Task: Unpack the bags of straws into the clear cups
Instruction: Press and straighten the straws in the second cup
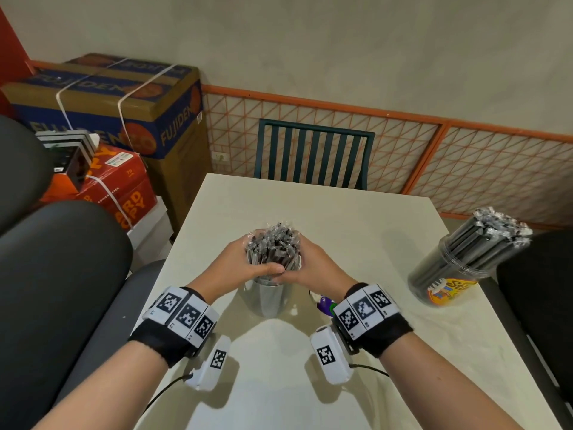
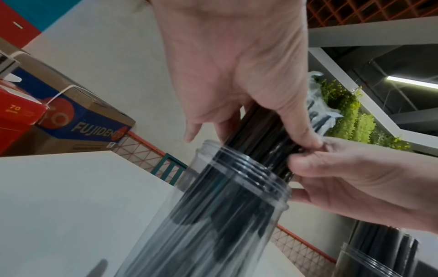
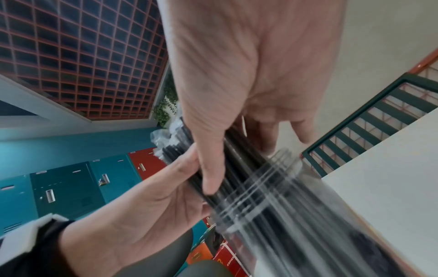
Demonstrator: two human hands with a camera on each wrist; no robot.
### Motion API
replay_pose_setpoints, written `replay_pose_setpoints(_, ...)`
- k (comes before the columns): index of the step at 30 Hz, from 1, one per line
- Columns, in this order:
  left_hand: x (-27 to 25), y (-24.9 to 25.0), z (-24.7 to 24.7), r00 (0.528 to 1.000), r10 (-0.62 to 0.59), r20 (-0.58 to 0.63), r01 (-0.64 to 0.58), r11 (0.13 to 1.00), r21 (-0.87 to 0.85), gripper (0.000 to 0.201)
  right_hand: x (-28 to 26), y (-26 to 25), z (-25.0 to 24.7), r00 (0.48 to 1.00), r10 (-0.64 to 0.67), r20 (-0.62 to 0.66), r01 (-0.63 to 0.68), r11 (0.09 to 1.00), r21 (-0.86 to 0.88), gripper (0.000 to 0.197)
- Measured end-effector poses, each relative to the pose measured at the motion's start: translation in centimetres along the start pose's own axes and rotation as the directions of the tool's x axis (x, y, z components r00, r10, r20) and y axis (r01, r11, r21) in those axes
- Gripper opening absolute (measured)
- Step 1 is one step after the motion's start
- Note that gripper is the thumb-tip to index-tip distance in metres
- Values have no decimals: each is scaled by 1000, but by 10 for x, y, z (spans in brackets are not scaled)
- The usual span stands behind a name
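A bundle of black straws in clear wrappers (image 1: 273, 245) stands in a clear cup (image 1: 268, 297) at the middle of the table. My left hand (image 1: 245, 259) and right hand (image 1: 305, 265) wrap around the bundle from both sides just above the cup's rim, thumbs meeting in front. In the left wrist view my left hand (image 2: 232, 105) grips the straws (image 2: 267, 135) above the cup (image 2: 225, 206), with the right hand (image 2: 355, 178) opposite. The right wrist view shows my right hand (image 3: 249, 112) on the straws (image 3: 237, 168) entering the blurred cup (image 3: 296, 206).
A second clear cup packed with black straws (image 1: 465, 259) stands near the table's (image 1: 356, 212) right edge. A purple and green item (image 1: 325, 305) lies by my right wrist. A green chair (image 1: 313, 153) stands beyond the table, with cardboard boxes (image 1: 124, 103) and dark seats on the left.
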State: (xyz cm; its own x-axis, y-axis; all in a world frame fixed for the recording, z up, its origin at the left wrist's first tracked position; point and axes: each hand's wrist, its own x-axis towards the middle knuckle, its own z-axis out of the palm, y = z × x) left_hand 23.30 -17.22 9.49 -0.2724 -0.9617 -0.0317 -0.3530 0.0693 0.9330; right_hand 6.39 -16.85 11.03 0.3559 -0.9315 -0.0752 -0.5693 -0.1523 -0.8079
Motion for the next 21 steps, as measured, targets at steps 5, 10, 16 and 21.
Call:
replay_pose_setpoints(5,3,15,-14,995,87,-54,-88,996,-11,41,2,-17,-12,988,-39,-152,43,999,27,43)
replay_pose_setpoints(10,2,7,-27,989,-9,147,-7,994,106,61,5,-7,-16,995,16,96,-1,987,-160,59)
replay_pose_setpoints(16,-13,-8,-4,999,-29,39,31,998,-52,96,5,3,-8,990,-4,140,26,988,-154,79)
replay_pose_setpoints(21,-14,-9,22,993,-25,-116,14,995,-101,88,5,-1,1,995,-39,92,46,996,-76,67)
